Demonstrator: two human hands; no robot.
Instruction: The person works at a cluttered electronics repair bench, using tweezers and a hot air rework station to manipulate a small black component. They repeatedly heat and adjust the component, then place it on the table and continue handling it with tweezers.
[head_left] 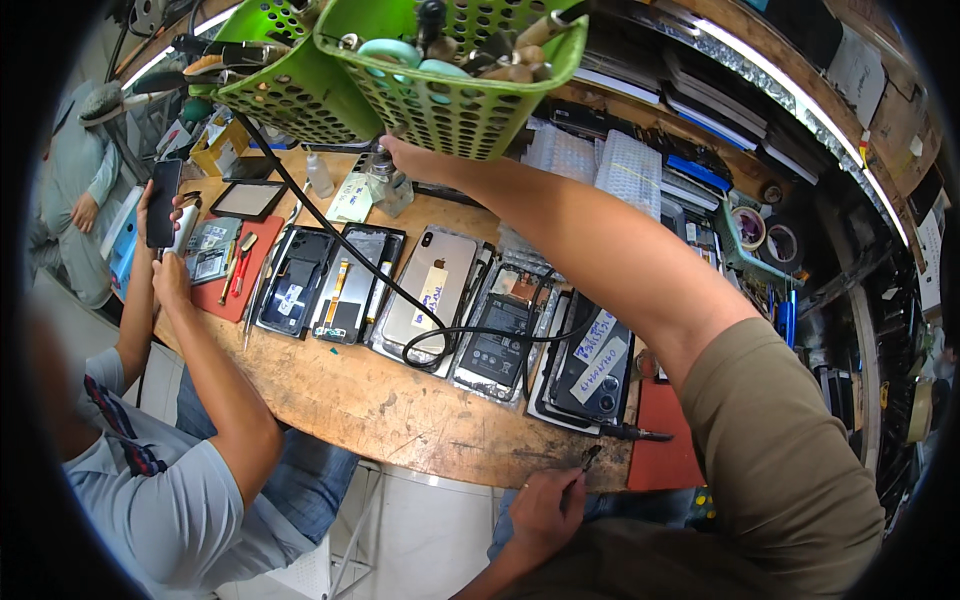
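Note:
My right arm stretches across the bench to the back, and my right hand (398, 152) is at the metal top of a small clear glass bottle (382, 186). Its fingers look closed at the top, though a green basket partly hides them. At the bench's front edge my left hand (545, 508) is closed, with a small dark object (592, 457) at its fingertips. In front of me lie a dark phone (598, 365) with a paper label, an opened phone with its battery showing (495, 340), and a gold phone (432, 290). A black cable (350, 245) loops over them.
Green perforated baskets (450, 95) full of tools hang overhead. A co-worker at the left holds a black phone (163, 205) above a red mat (222, 295). More opened phones (290, 280) lie between us. A black pen-like tool (640, 434) rests near another red mat (665, 440).

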